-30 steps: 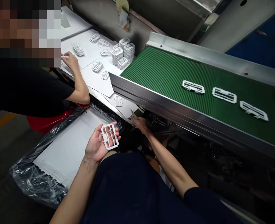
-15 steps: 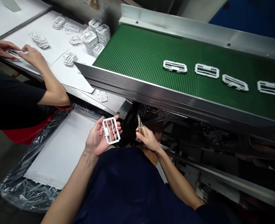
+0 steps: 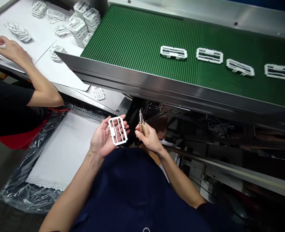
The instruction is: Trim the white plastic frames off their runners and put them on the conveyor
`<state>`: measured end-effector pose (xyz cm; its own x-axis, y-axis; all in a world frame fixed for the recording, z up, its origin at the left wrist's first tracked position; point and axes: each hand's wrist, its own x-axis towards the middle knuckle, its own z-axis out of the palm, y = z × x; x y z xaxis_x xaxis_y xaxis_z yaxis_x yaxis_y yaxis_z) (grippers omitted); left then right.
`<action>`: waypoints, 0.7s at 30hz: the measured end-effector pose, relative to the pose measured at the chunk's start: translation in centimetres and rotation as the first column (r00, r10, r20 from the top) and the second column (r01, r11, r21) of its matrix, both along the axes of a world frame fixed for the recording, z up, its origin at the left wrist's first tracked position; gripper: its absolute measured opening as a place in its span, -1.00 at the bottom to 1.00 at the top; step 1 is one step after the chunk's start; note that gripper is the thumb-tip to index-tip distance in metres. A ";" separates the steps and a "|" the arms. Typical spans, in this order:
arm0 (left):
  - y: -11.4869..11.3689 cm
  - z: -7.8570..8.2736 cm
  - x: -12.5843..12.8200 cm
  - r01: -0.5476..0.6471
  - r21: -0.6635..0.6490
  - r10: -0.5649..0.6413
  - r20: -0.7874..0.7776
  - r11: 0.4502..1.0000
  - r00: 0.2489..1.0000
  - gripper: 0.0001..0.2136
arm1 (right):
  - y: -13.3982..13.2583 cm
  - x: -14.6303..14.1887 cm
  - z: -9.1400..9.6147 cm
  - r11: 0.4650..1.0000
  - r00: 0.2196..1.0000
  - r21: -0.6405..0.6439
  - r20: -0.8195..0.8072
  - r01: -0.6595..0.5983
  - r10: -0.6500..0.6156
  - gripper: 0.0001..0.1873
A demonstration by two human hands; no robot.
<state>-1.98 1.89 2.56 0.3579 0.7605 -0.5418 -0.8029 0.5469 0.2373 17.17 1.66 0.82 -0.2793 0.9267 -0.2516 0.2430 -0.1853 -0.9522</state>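
Note:
My left hand [image 3: 100, 138] is palm up with a white plastic frame [image 3: 113, 131] lying across its palm and fingers. The thumb and fingertips show around the frame's edges. The piece is rectangular, with thin inner bars and a small tab on one side. A short distance to the right, my right hand [image 3: 153, 140] grips a pair of nippers [image 3: 145, 130] by tan handles, metal jaws pointing up and away from me. The jaws are apart from the frame.
Ahead, a green conveyor belt [image 3: 132, 38] with a metal side rail [image 3: 123, 72] carries several similar frames [image 3: 209, 55]. At left, stacked frames [image 3: 78, 30] stand on a white-covered table [image 3: 44, 42], where a co-worker's hand [image 3: 13, 51] handles pieces. A plastic-lined box [image 3: 18, 187] sits below.
The view has tilted down and shifted right, so belt and table appear higher and further left. Both hands keep their holds on the frame and nippers, slightly nearer each other.

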 end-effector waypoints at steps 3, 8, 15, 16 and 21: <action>-0.1 0.1 0.2 0.009 -0.001 -0.009 -0.006 1.000 1.000 -0.57 | -0.2 0.3 -0.1 1.000 1.000 0.010 0.008 0.013 -0.013 -0.84; -0.2 0.2 0.7 0.047 -0.017 -0.047 -0.012 0.999 0.999 -0.59 | -0.4 0.7 -0.1 0.999 1.000 0.030 0.002 0.028 -0.028 -0.85; -0.4 0.4 1.1 0.103 -0.005 -0.103 -0.040 0.995 0.994 -0.61 | 0.2 0.9 0.6 0.998 0.999 0.058 0.006 0.039 -0.039 -0.85; -0.4 0.4 1.1 0.109 0.001 -0.109 -0.035 0.994 0.993 -0.61 | 0.3 0.9 0.8 0.997 0.999 0.061 0.003 0.042 -0.042 -0.85; -0.4 0.5 1.4 0.149 0.020 -0.148 -0.046 0.989 0.988 -0.61 | 1.2 0.9 2.0 0.995 1.000 0.095 0.008 0.029 -0.030 -0.84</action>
